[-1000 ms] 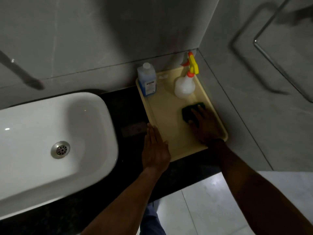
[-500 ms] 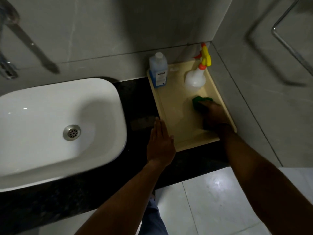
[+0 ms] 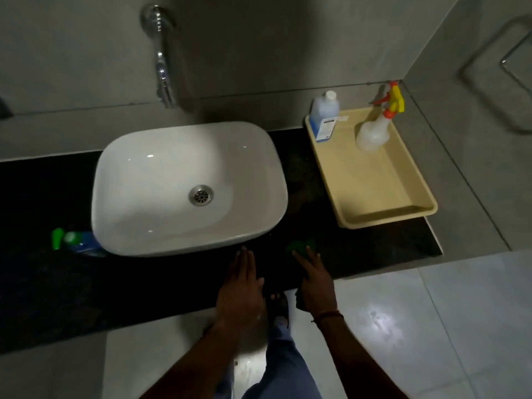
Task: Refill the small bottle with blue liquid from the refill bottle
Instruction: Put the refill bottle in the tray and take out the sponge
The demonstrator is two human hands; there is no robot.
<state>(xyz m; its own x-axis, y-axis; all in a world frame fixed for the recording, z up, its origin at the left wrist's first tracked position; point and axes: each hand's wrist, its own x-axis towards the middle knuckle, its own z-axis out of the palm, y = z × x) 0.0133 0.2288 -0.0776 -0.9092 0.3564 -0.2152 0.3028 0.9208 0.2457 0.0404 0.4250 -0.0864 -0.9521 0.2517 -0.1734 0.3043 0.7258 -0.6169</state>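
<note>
A refill bottle (image 3: 324,116) of blue liquid and a spray bottle (image 3: 374,131) stand in a beige tray (image 3: 385,214), beyond the right hand (image 3: 315,279), its grip flat on a green sponge (image 3: 300,246); left hand (image 3: 240,289) flat, fingers apart, on the counter (image 3: 144,283)

refill bottle (image 3: 324,116) and spray bottle (image 3: 374,131) — in tray (image 3: 383,214) | tray — right of sink (image 3: 161,226)
</note>
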